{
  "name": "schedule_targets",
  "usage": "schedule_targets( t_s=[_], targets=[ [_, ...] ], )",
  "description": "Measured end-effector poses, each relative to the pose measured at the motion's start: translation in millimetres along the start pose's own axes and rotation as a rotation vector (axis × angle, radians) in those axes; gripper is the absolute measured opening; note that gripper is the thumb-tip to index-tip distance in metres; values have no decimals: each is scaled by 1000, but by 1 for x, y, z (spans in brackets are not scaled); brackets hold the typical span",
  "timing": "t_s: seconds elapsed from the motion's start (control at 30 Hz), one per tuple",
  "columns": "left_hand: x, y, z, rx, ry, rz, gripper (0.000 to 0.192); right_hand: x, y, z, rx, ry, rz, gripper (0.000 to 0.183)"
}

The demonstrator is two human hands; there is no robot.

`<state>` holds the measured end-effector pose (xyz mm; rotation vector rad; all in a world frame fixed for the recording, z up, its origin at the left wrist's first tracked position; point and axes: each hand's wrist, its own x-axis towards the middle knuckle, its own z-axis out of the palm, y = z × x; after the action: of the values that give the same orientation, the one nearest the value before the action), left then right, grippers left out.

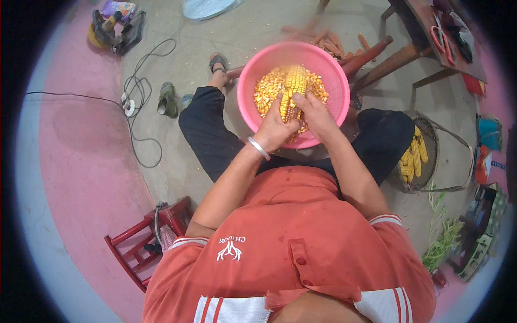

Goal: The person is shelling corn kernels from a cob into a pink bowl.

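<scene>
A dried yellow corn cob (296, 82) is gripped over a pink plastic basket (245, 105). Its lower part shows a strip bare of kernels. My left hand (276, 126), with a pale bangle at the wrist, wraps the near end of the cob. Against the cob's right side, my right hand (319, 117) presses with its thumb; its other fingers are hidden below. Loose corn kernels (264, 93) cover the basket's bottom. The basket sits between my knees; what supports it is hidden.
To the right stands a handled basket (434, 147) of corn cobs (412, 157). Bare cobs (332, 43) lie beyond, near a wooden table (420, 24) with scissors (442, 44). At left are a coiled cable (139, 87), a shoe (167, 100) and a red wooden chair (133, 246).
</scene>
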<state>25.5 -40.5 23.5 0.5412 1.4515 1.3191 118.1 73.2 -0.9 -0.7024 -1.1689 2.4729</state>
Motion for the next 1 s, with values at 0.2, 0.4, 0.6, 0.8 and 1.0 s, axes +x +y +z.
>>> schedule_targets(
  t_s=[0.2, 0.4, 0.6, 0.8, 1.0],
  targets=[
    [6, -20, -2, 76, 42, 102, 72, 1, -1, 10, -234, -27, -29, 36],
    [5, -16, -3, -105, -16, 33, 60, -1, 8, 7, -422, 73, -108, 40],
    [12, -15, -6, -31, -64, -71, 46, 13, -10, 1, -197, 194, -47, 45],
    [20, -23, -5, 196, -47, 165, 72, 16, -4, -5, -309, 119, -159, 46],
    [22, -31, -13, 43, -110, 99, 52, 21, 7, -12, -303, 186, -175, 45]
  ],
)
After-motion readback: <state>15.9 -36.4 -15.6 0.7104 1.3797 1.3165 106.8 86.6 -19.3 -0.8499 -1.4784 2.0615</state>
